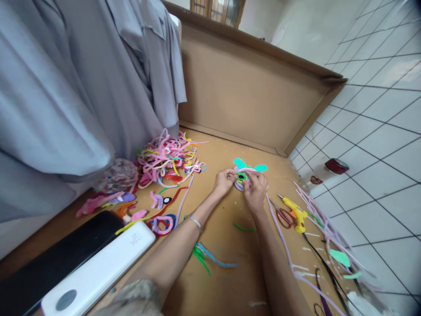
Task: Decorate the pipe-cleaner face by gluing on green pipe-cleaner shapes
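Both my hands meet over a small pipe-cleaner craft piece (249, 169) with two teal ears, a pink and lilac round body and a green loop in its middle, lying on the brown board (230, 245). My left hand (224, 181) pinches the piece's left edge with closed fingers. My right hand (255, 189) has its fingers curled on the piece's right side. A thin bracelet sits on my left wrist.
A heap of coloured pipe cleaners (169, 159) lies to the left. Red-handled scissors (284, 216) and a yellow glue gun (296, 213) lie to the right, next to long lilac pipe cleaners (324, 224). A white power bank (98, 267), grey hanging cloth (82, 79) and a tiled floor (378, 145) surround the board.
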Tool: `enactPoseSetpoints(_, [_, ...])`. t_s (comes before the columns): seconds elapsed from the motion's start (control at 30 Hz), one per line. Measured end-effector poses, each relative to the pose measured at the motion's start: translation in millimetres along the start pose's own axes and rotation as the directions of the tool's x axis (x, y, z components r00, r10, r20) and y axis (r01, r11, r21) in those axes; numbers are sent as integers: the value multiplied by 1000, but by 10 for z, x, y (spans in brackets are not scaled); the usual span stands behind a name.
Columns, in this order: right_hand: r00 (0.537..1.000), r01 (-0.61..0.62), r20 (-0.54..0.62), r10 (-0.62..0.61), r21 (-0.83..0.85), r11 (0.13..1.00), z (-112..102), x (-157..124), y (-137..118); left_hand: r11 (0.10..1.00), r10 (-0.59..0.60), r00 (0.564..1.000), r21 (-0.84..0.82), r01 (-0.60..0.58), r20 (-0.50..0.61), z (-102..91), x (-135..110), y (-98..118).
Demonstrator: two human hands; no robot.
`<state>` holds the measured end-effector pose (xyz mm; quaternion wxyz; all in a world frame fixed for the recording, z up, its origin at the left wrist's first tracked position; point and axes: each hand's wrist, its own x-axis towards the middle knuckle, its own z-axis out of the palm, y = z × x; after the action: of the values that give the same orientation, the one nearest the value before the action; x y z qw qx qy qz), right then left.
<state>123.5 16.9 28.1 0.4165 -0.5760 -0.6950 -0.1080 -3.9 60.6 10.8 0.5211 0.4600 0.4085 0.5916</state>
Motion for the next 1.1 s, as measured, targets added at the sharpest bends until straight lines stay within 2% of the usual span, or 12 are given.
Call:
enactPoseSetpoints(0.23, [1000, 27, -15, -26, 48, 999, -28, 14, 8, 999, -32, 998, 38, 31, 46, -19, 15, -39])
enactPoseSetpoints(0.43, [999, 39, -3, -39, 74, 996, -47, 33, 10, 995, -52, 998, 81, 49, 42, -7, 8, -7])
enactPoseSetpoints(0.73, [995, 11, -102, -1, 99, 995, 12, 21, 13, 990, -31, 999, 136, 27, 24, 30, -36, 79])
enactPoseSetpoints(1.1, [995, 88, -37, -93, -123, 989, -26, 36, -66, 986, 12, 999, 165, -19, 42, 2, -49, 69])
